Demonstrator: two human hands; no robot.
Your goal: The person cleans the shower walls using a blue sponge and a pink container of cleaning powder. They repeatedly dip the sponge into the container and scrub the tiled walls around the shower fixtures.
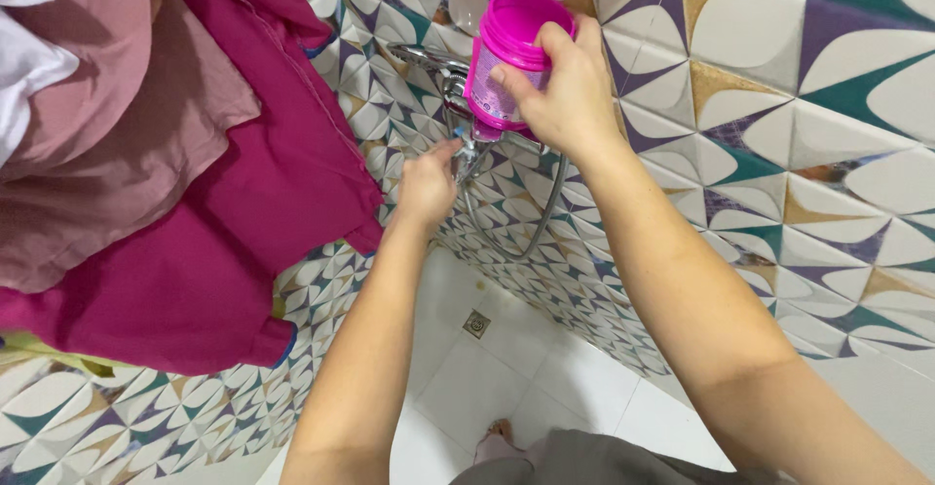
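Observation:
My right hand [565,91] grips a bright pink plastic bottle [508,56] with a wide pink cap, holding it against the patterned tile wall just above a chrome tap [450,81]. Below it, my left hand [429,178] has its fingers closed on the tap's handle, where a small blue mark shows. A grey shower hose [531,232] loops down from the tap. The tap's spout is mostly hidden behind the bottle and my fingers.
Magenta and dusty-pink cloths [175,154] hang over the wall at the left. Patterned tiles [779,105] cover the walls. Down below lies a white tiled floor [506,368] with a small square drain [476,323]. My foot [499,433] shows at the bottom.

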